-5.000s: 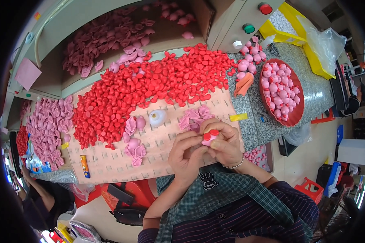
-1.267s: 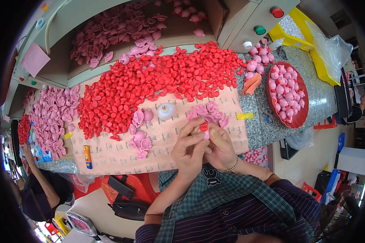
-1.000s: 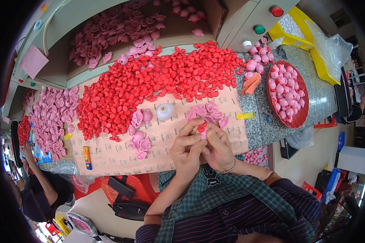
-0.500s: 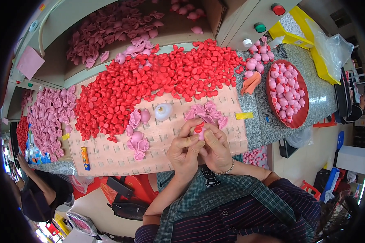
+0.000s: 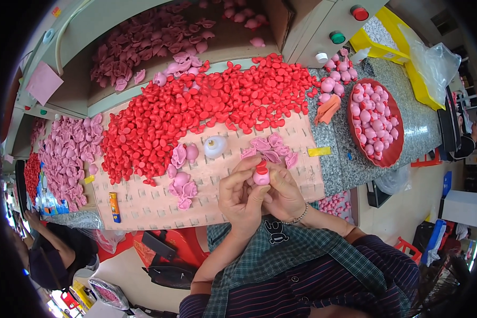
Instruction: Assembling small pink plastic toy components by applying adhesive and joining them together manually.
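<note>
Close together over the front edge of the pink work mat, my left hand (image 5: 241,193) and my right hand (image 5: 285,196) both grip a small round pink toy head (image 5: 261,178). A red piece (image 5: 262,166) sits on top of it, between the fingertips. Just beyond my hands lies a small group of pink petal-shaped pieces (image 5: 270,148). A white squeeze bottle (image 5: 214,147) stands left of that group. Further left are several more pink pieces (image 5: 181,185), some round and some frilled. A wide pile of red pieces (image 5: 206,98) covers the far part of the mat.
To the right, a red scalloped basket (image 5: 396,153) holds many finished-looking pink heads. An orange cloth (image 5: 328,109) lies beside it. Pink pieces heap at the left (image 5: 69,153), and a glue-stick-like tube (image 5: 114,206) lies on the mat. Another person's arm (image 5: 55,241) shows at far left.
The pink head has been turned between my fingers, so more of its round body and the red piece on top now show. My hands stay in nearly the same place.
</note>
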Tool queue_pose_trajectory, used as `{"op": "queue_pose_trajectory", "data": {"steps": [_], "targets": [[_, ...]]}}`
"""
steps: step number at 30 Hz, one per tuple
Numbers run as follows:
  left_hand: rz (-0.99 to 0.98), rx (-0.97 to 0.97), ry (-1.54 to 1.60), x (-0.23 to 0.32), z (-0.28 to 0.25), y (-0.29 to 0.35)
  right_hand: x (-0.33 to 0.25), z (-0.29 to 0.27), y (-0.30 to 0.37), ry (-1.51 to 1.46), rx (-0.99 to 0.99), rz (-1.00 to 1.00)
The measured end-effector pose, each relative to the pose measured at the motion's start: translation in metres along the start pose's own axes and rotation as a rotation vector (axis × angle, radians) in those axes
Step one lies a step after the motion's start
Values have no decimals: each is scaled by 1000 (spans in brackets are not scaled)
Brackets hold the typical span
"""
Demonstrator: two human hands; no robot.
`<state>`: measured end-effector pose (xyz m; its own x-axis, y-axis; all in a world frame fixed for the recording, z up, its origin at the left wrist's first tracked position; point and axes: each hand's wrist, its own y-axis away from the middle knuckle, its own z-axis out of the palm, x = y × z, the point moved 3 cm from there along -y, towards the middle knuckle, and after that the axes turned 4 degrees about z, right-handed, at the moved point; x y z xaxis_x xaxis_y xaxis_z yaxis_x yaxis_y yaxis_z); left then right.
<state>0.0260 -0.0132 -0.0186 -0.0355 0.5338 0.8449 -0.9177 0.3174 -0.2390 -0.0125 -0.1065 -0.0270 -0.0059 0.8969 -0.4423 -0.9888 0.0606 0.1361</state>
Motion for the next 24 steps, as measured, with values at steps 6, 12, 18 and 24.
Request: {"op": "queue_pose_trajectory", "data": {"steps": [6,12,18,24], "targets": [[144,-25,-116,0,-2,2,4,-6,1,-55,-106,33],[189,-19,-91,9,4,-3,-16,9,1,480,-37,-276],[231,-79,-198,6,-1,-1,-28,12,7,627,-20,-356],[183,-58,-208,3,-2,1,-32,14,10,672,-25,-387]]}}
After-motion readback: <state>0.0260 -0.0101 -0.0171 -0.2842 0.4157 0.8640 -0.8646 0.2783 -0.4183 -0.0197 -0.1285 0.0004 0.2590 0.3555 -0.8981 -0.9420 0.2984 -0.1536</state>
